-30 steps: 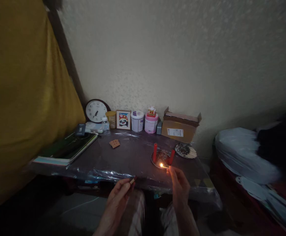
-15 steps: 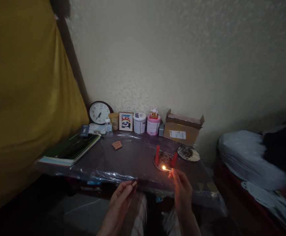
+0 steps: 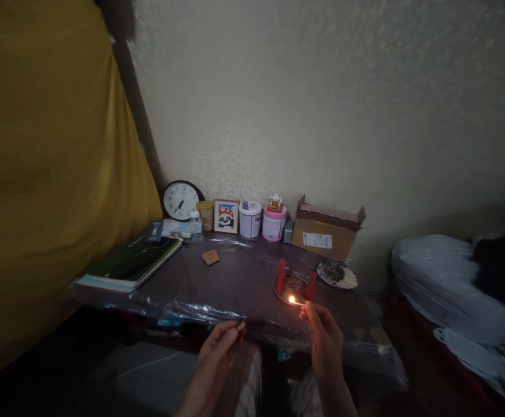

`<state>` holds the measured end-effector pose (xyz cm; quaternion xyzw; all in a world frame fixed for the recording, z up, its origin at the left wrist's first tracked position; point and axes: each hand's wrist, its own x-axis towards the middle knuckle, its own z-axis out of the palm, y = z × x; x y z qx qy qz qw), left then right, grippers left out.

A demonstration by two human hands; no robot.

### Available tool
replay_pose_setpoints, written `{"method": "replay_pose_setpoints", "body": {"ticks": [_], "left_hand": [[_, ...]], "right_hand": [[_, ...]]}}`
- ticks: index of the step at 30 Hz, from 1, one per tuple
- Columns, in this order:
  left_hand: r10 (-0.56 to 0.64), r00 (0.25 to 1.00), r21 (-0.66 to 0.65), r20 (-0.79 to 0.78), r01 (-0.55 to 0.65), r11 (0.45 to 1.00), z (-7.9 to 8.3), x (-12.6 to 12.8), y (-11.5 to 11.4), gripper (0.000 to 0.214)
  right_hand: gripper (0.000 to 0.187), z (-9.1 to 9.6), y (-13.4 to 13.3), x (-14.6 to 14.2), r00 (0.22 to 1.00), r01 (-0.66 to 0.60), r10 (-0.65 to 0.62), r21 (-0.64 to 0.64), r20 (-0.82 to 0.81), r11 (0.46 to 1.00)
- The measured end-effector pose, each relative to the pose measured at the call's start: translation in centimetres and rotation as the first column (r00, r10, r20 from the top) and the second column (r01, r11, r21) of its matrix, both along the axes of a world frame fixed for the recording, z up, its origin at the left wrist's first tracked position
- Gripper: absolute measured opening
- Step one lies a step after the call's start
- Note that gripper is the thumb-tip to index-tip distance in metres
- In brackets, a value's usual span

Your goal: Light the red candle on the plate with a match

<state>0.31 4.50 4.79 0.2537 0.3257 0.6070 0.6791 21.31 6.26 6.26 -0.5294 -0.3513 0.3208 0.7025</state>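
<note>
My right hand (image 3: 324,336) pinches a burning match (image 3: 297,302), its flame at the left end near the front rim of a round plate (image 3: 275,288). Two red candles stand on that plate, the left candle (image 3: 281,277) upright and the right candle (image 3: 311,285) leaning a little; neither shows a flame. Dark, crumbly stuff lies between them. Lower down and to the left, my left hand (image 3: 218,350) is closed on a small tan-edged striker strip (image 3: 241,326), partly hidden by the fingers.
A second plate (image 3: 337,274) holds dark-tipped matchsticks. Brown card pieces (image 3: 210,258) lie on the plastic-covered table (image 3: 230,278). Along the wall are a clock (image 3: 181,200), a panda picture (image 3: 226,216), two tins and a cardboard box (image 3: 324,234). Books (image 3: 135,263) lie at left.
The whole view has shifted slightly, moving things a little right. The match still burns beside the plate in my right hand, and my left hand keeps its hold.
</note>
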Motion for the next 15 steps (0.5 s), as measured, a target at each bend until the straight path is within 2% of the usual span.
{"method": "replay_pose_setpoints", "body": {"ticks": [7, 15], "left_hand": [[0.004, 1.0, -0.007, -0.001, -0.004, 1.0, 0.16, -0.03, -0.22, 0.019], [0.005, 1.0, -0.023, -0.003, -0.005, 1.0, -0.26, -0.21, -0.23, 0.018]], "right_hand": [[0.024, 0.54, -0.35, -0.18, 1.0, -0.018, 0.018, -0.008, -0.016, 1.0], [0.018, 0.19, -0.43, -0.13, 0.997, -0.079, 0.08, 0.02, -0.022, 0.997]]}}
